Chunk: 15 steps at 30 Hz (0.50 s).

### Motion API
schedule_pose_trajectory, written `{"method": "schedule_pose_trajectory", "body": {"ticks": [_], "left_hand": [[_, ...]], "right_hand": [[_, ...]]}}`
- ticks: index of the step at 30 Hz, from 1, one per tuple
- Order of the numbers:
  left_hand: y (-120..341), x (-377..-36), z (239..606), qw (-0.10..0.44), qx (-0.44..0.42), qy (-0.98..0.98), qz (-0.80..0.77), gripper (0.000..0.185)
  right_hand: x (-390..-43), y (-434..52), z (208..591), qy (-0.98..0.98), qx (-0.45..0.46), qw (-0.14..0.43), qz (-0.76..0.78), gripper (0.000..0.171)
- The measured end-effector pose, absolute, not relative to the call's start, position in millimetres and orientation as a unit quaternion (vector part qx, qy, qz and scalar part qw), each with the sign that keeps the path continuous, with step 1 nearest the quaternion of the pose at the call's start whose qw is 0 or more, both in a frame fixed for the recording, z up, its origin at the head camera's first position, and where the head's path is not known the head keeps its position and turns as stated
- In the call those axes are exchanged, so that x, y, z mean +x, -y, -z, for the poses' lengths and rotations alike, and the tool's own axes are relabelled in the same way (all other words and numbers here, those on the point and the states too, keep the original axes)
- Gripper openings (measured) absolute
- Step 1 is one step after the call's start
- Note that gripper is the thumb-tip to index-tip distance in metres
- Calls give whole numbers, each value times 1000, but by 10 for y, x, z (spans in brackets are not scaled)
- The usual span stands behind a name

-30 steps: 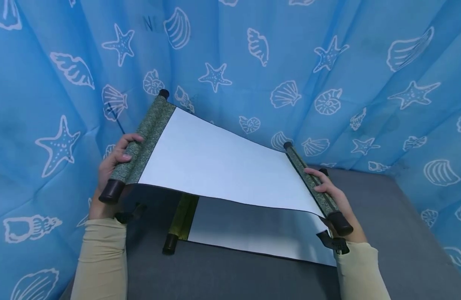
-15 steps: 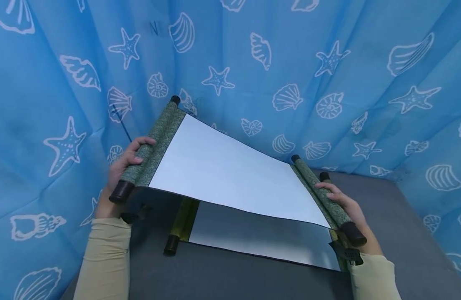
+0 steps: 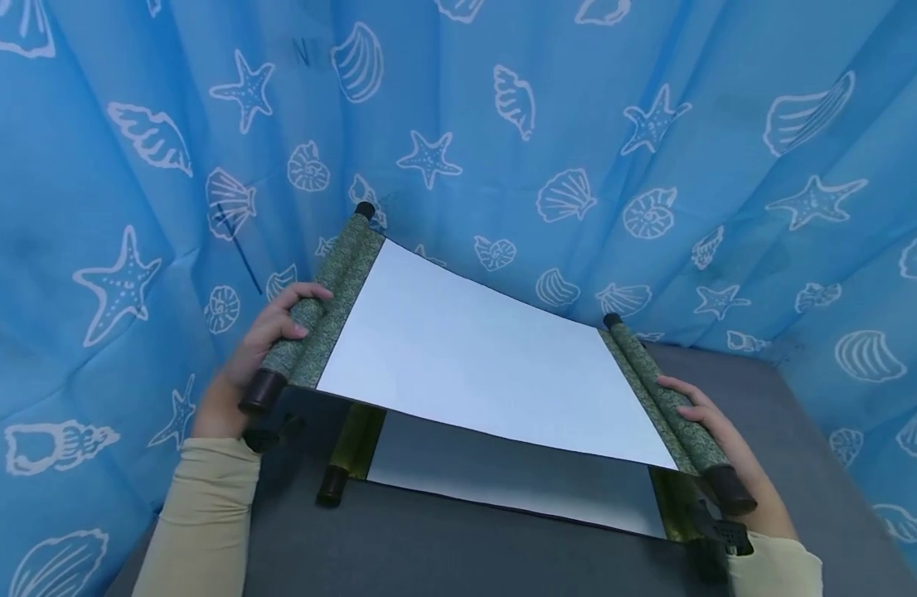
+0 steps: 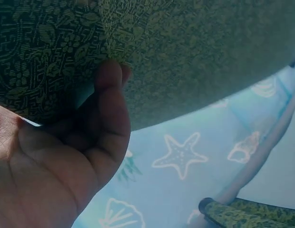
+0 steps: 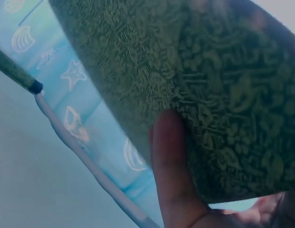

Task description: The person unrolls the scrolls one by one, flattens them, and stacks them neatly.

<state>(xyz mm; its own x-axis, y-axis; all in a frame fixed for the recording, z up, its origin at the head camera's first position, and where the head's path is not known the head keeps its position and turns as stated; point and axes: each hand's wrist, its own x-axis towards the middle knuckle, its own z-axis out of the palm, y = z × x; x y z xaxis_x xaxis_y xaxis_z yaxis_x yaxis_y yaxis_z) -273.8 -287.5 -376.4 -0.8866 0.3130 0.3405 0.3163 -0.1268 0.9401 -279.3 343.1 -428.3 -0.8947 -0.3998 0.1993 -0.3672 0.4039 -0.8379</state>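
Fingers (image 3: 309,292) of both hands grip scroll (image 3: 488,365) rollers (held above 2nd scroll (image 3: 503,485)).

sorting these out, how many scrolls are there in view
2. One scroll is held open above the table, left hand and right hand each gripping a roller. The second scroll lies unrolled on the table beneath it, partly covered; more could be hidden.

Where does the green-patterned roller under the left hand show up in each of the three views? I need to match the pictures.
Head: the left roller runs diagonally left of centre, gripped by the left hand.
Left wrist: the left roller fills the top, thumb against it.
Right wrist: only its far end shows, upper left.
Shared landmark: the blue seashell curtain.
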Motion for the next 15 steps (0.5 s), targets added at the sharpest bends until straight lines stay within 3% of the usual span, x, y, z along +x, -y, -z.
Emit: {"method": "schedule_pose_trajectory", "body": {"ticks": [5, 10, 15], "left_hand": [[2862, -2783, 3861, 63, -241, 705, 664, 59], [2818, -2791, 4026, 65, -262, 696, 666, 69], [2762, -2754, 4168, 56, -232, 732, 638, 60]], "right_hand": [[-2728, -3501, 4248, -839, -217, -6, 499, 50], [-2704, -3589, 4275, -837, -231, -35, 495, 53], [-2670, -3697, 4317, -836, -225, -49, 497, 55]]}}
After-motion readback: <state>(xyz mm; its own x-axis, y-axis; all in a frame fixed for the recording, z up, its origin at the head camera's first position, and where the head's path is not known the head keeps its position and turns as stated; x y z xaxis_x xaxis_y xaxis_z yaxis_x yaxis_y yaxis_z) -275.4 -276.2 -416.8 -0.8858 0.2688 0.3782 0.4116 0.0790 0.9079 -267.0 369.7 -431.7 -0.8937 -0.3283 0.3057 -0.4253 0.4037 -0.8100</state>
